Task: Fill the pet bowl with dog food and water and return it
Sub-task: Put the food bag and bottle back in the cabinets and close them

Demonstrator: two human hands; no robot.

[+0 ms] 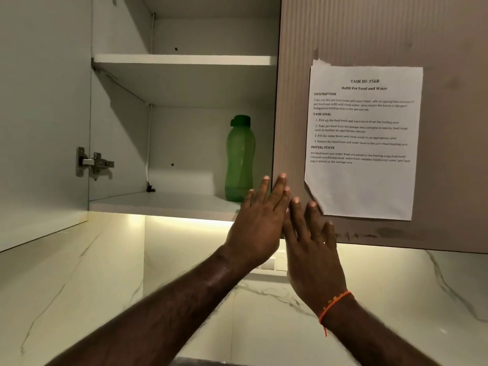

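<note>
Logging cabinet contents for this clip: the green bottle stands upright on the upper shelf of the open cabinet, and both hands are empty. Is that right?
Not quite. The head view shows the green bottle upright on the bottom shelf, at its right end; the upper shelf shows nothing on it. The rest holds: the left hand and right hand are open and empty.

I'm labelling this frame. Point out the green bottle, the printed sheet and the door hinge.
green bottle (pixel 239 157): head view, middle of its body.
printed sheet (pixel 361 180): head view, blank lower part of the page.
door hinge (pixel 94 163): head view, metal arm.
</note>
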